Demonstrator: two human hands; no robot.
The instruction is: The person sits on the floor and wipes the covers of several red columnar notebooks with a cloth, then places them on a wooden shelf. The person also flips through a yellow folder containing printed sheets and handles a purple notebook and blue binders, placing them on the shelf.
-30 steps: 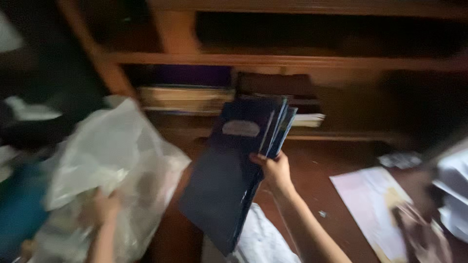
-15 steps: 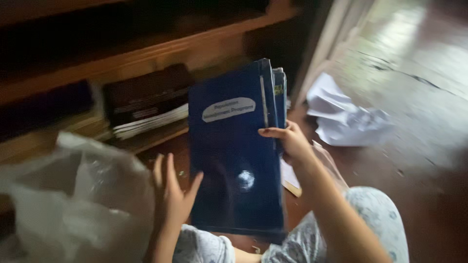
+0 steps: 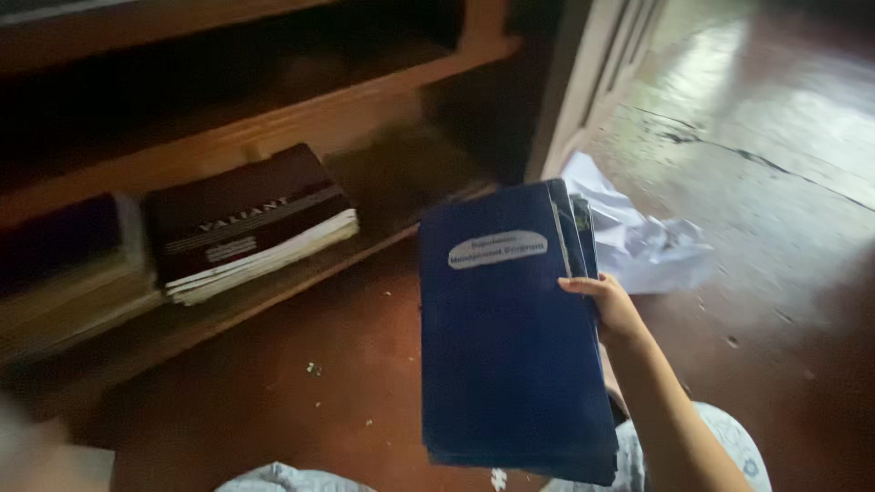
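Bare right forearm [image 3: 661, 410], no sleeve; pale floral-patterned trousers [image 3: 738, 451] on the knees

The head camera looks steeply down, close over the lap, facing a low wooden shelf [image 3: 273, 118].

Wood shelf [image 3: 273, 287] w/ dark book [image 3: 241, 219], floor [image 3: 775, 118] w/ crumpled paper [image 3: 643, 241]

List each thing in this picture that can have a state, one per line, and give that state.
Blue folders: closed, stacked, held upright above the floor.
Right hand: gripping the stack's right edge, fingers over the front cover.
Left hand: out of view.
Dark book: closed, lying flat on the low wooden shelf.
White paper: crumpled, on the floor by the door frame.
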